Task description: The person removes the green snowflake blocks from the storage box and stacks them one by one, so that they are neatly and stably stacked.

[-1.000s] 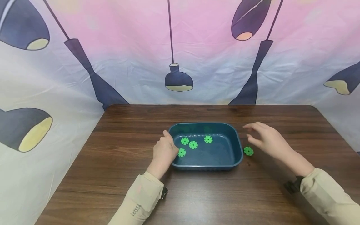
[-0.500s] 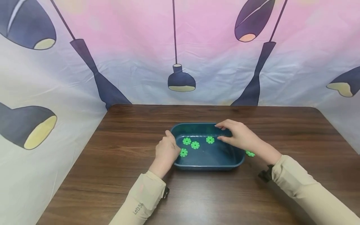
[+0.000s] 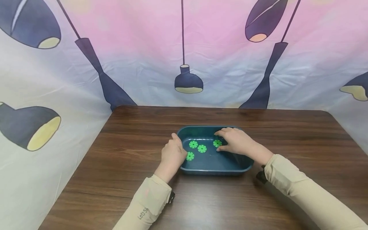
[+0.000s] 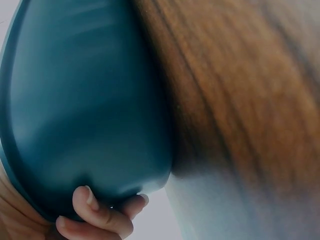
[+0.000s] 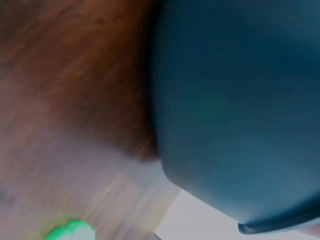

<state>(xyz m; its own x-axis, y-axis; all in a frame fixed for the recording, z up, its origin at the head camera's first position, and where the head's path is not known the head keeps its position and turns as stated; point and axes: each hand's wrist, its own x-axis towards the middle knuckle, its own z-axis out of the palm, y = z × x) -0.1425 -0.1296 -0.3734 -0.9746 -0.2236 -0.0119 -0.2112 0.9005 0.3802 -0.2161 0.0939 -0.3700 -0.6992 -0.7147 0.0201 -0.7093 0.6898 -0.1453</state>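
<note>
A dark blue-green plastic basin (image 3: 212,172) stands on the table, with several green notched discs (image 3: 202,149) flat on its floor. My left hand (image 3: 172,155) grips the basin's left rim; in the left wrist view its curled fingers (image 4: 100,215) press the outer wall. My right hand (image 3: 238,142) reaches over the right rim into the basin. Its thumb and fingers are apart on either side of the rightmost disc, and I cannot tell if they touch it. Another green piece (image 5: 72,231) lies on the table outside the basin in the right wrist view; my right arm hides that spot in the head view.
The brown wood-grain table (image 3: 129,127) has rounded far corners. Behind it hangs a pink and pale blue cloth (image 3: 149,64) printed with dark lamps. Table surface surrounds the basin on all sides.
My right hand has moved left from beside the basin, over its rim and down to the rightmost disc. My left hand keeps its hold on the rim. The head view has shifted slightly.
</note>
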